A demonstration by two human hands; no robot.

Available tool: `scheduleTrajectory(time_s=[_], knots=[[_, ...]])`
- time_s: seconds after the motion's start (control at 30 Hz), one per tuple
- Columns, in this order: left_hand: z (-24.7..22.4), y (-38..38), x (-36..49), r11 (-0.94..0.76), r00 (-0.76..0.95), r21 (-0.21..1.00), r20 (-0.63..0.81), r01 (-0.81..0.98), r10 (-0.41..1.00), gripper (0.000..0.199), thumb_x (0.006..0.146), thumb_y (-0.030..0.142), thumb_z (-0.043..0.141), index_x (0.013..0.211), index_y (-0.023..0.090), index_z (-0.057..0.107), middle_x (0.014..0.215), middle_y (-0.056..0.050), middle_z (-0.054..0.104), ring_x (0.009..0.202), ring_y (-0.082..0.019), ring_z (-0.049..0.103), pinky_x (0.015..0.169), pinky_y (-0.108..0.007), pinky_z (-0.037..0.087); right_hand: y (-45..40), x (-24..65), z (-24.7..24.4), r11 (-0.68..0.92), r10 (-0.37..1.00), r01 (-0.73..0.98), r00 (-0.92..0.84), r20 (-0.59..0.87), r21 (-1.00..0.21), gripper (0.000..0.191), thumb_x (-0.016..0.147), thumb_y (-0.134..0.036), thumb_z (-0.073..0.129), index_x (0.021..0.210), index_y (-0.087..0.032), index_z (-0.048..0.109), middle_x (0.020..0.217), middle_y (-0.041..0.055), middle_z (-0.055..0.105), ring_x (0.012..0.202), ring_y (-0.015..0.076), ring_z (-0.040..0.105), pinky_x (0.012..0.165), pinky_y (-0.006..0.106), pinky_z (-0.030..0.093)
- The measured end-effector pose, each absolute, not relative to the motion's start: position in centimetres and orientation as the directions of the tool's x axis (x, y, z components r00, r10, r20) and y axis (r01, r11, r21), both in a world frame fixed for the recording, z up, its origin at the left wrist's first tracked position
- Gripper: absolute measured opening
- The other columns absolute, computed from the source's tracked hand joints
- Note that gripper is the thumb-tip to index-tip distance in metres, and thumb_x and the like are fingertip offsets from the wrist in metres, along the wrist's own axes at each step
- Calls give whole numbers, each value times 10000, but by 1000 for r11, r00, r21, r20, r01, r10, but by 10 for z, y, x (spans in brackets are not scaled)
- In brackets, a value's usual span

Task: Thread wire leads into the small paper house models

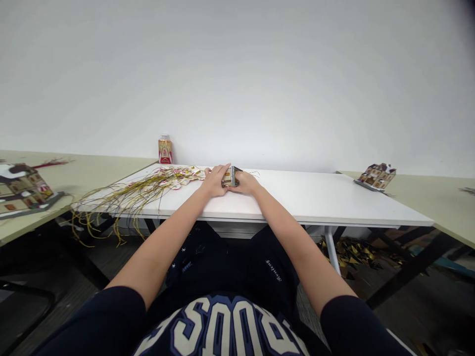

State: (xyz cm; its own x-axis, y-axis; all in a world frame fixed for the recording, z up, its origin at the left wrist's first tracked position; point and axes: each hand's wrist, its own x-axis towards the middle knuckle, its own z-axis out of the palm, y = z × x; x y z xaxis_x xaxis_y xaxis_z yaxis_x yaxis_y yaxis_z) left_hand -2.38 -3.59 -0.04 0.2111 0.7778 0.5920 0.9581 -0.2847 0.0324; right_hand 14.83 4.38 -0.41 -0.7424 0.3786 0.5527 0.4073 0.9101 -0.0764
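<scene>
Gripped btwn both hands, above middle of white table [326, 198]: miniature-house piece [228, 177], cream w/ grey edge (partly hidden by fingers). L hand [215, 182]: curled round its L side. R hand [245, 182]: clasped on its R side, fingertips mostly hidden. On table's L part: bundle of yellow strings [141, 187], ends hanging past edge. At table's back L corner: red-and-gold packet [165, 151], upright. At table's R edge: model house [376, 176]. Under table's R end: gold scraps [354, 251].
</scene>
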Motion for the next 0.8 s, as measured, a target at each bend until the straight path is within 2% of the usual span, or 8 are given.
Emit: scheduleTrajectory(time_s=[0.27, 0.5, 0.63, 0.8], knots=[[1, -37, -24, -301, 207, 55, 610, 952, 765, 733, 678, 414, 648, 1348, 214, 428, 1318, -158, 532, 1206, -374, 452, 940, -490, 266, 40, 149, -6, 912, 353, 410, -749, 561, -27, 478, 816, -416, 669, 1215, -159, 611, 1211, 123, 645, 1046, 256, 619, 833, 316, 482], [2, -38, -22, -276, 193, 39, 621, 960, 760, 690, 683, 372, 637, 1319, 212, 421, 1310, -160, 542, 1193, -368, 468, 930, -492, 268, 39, 149, -4, 883, 391, 469, -739, 549, 2, 486, 828, -491, 644, 1187, -165, 622, 1192, 110, 654, 1030, 244, 631, 830, 312, 498], [1, -38, -19, -282, 206, 19, 638, 959, 742, 645, 697, 325, 603, 1302, 203, 413, 1306, -152, 543, 1193, -347, 473, 926, -484, 273, 39, 149, -2, 854, 441, 520, -729, 523, 5, 453, 779, -441, 696, 1132, -161, 648, 1167, 105, 668, 1023, 261, 637, 828, 324, 505], [1, -38, -18, -268, 187, 26, 650, 963, 737, 656, 717, 367, 608, 1317, 194, 403, 1327, -167, 526, 1204, -356, 458, 933, -486, 271, 35, 150, 2, 812, 496, 583, -715, 494, 29, 410, 845, -395, 622, 1199, -188, 625, 1224, 96, 657, 1079, 269, 622, 829, 327, 500]])
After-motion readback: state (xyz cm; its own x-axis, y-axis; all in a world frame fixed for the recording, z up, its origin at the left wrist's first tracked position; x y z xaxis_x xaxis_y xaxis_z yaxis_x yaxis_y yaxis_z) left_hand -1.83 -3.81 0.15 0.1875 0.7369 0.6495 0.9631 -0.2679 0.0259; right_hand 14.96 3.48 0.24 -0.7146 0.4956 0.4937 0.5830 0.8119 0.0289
